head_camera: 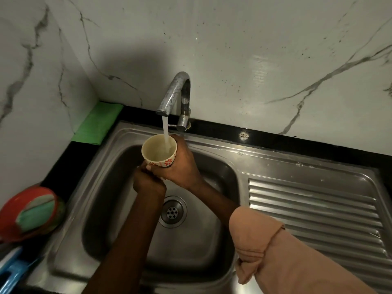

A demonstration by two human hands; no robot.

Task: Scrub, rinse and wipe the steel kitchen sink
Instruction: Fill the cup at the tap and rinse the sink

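Under tap (174,92) | one cup (159,150) | right hand (180,166) grips it | left hand (148,181) curled beneath, grip unclear

Black counter (275,139) carries steel sink (307,200), green cloth (98,123) (folded), red bowl (25,211).

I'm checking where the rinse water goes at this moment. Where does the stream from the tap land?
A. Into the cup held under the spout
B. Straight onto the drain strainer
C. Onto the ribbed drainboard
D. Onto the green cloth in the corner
A: the stream from the tap falls into the open mouth of the cup, which the right hand grips over the sink basin, the left hand just below it.
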